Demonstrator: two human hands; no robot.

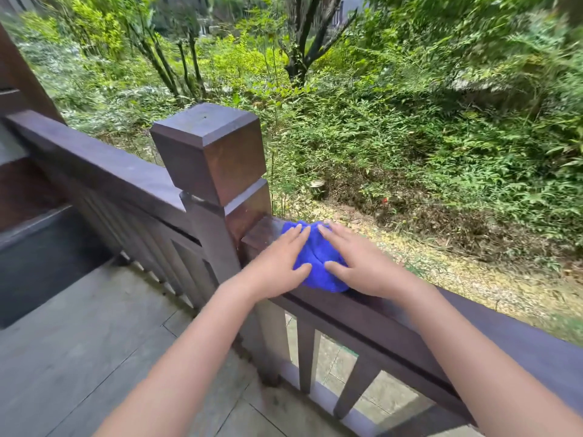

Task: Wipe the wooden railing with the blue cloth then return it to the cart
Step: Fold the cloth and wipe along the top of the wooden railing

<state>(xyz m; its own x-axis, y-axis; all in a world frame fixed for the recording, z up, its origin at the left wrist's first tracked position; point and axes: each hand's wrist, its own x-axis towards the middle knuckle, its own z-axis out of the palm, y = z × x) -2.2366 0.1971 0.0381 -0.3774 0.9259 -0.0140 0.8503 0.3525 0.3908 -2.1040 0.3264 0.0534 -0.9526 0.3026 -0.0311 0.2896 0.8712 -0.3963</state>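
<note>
While your left hand and right hand press flat, fingers extended, the blue cloth lies on the wooden railing beside the corner post.

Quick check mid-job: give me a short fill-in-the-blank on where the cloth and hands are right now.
1. The cloth on the railing's top rail is ____ in colour.
2. The left hand and right hand both lie ____ on the cloth.
3. The cloth sits just to the ____ of the square corner post.

Missing words: blue; flat; right
</note>
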